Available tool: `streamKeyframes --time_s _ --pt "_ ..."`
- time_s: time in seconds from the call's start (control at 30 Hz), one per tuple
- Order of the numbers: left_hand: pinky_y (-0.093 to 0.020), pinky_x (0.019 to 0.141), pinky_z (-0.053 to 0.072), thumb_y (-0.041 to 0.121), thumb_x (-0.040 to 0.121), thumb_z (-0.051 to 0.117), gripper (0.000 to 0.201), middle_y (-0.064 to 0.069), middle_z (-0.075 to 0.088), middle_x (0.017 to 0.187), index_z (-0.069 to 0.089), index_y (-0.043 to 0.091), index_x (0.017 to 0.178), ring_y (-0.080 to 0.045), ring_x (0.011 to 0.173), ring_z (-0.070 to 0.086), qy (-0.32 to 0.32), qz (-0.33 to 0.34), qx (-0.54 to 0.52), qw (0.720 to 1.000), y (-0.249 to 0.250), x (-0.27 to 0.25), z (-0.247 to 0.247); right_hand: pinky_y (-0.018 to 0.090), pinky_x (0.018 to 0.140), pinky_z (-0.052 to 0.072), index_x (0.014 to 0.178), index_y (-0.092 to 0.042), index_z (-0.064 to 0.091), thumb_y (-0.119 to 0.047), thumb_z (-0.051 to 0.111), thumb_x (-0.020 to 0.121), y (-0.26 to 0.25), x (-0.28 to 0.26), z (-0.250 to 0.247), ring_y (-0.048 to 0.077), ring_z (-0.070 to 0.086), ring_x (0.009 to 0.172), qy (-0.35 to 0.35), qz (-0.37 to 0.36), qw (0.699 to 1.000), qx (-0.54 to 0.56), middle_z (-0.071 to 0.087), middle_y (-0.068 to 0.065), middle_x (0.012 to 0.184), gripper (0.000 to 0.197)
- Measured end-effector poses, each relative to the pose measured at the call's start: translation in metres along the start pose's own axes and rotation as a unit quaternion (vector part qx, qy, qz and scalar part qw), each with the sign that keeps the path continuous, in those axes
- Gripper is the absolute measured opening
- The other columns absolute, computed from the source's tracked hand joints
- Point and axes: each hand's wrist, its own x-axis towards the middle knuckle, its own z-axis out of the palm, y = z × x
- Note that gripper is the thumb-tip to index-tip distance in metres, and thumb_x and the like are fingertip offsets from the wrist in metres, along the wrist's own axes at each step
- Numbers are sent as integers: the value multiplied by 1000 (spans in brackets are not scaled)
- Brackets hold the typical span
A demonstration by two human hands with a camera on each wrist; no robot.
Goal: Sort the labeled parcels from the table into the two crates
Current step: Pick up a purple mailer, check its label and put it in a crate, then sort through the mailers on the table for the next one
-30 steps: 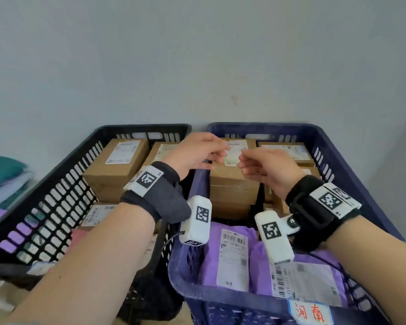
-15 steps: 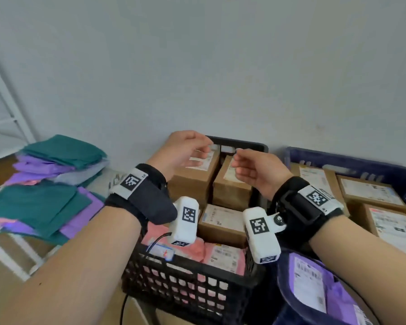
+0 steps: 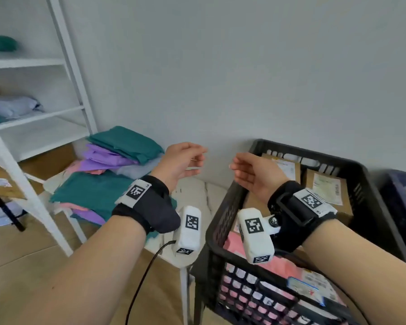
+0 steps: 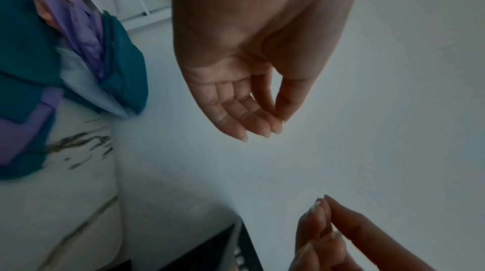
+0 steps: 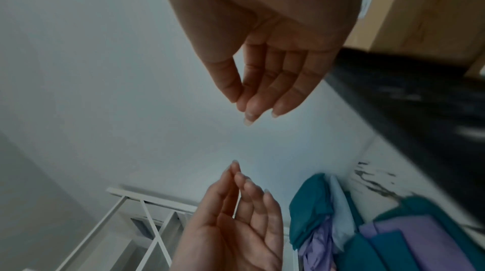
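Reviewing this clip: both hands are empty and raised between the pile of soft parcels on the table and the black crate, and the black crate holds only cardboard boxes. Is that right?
Not quite. Both the left hand and right hand are empty, between the pile of soft parcels and the black crate. But the head view shows pink soft parcels in the crate along with the cardboard boxes.

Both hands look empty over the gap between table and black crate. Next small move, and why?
Probably reach the left hand down and left to the pile of soft parcels on the table and take the top teal one. Both the left and the right hand hang relaxed and hold nothing, parcels remain unsorted on the table, and the left hand is nearer the pile than the black crate.
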Motion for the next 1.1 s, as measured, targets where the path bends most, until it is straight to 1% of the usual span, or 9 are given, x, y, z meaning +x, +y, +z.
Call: streamKeyframes --time_s 0.17,0.3,0.47,0.6,0.73,0.8,0.87,0.93,1.1 --pt "-21 60 53 15 91 64 8 4 59 68 60 17 84 -7 57 56 55 -27 -37 997 -18 12 -81 19 56 55 76 -11 63 -22 61 92 17 21 71 6 56 46 -18 20 1000 8 67 -1 60 19" --pt "-24 65 51 17 92 62 10 3 58 68 60 17 82 -9 60 54 106 -46 -58 992 -33 22 -136 17 52 54 76 -11 62 -21 60 93 32 37 116 6 55 47 -33 43 999 -2 66 -2 56 20" --pt "-19 59 52 17 92 62 8 3 57 68 60 18 84 -6 56 55 160 -65 -85 981 -49 36 -187 20 55 54 75 -10 62 -20 60 93 47 65 157 7 55 45 -47 63 997 -21 66 -1 54 21" --pt "-20 60 52 18 92 61 4 2 57 70 60 16 88 -7 59 54 186 -79 -80 976 -55 58 -220 19 53 54 73 -10 62 -20 61 92 53 101 183 7 55 45 -50 68 996 -26 66 0 55 21" --pt "-21 61 51 17 92 61 12 2 57 66 60 18 81 -6 54 54 196 -77 -68 975 -56 92 -248 18 51 54 73 -10 62 -19 61 92 54 148 208 8 55 49 -51 65 996 -24 65 -1 54 21" --pt "-18 56 51 16 93 60 10 3 56 63 60 17 83 -5 50 53 201 -83 -59 974 -53 117 -262 18 50 53 74 -9 62 -19 61 92 54 176 223 9 55 51 -51 73 996 -13 66 -1 53 20" --pt "-18 53 50 16 94 58 8 2 55 66 59 17 86 -7 54 53 198 -96 -53 974 -50 143 -274 17 50 54 75 -9 62 -19 61 92 54 202 236 8 55 48 -47 82 996 2 66 0 53 20" --pt "-20 55 48 17 95 57 9 1 54 68 57 17 85 -9 59 51 191 -107 -47 975 -47 170 -285 18 50 53 74 -9 61 -19 60 93 56 227 247 8 55 47 -41 90 995 10 66 0 53 21" --pt "-21 59 46 15 93 60 12 0 55 69 57 16 82 -9 61 52 201 -128 -49 970 -50 228 -300 18 51 53 75 -8 60 -18 59 93 65 281 264 11 54 53 -30 116 993 10 66 0 53 21"
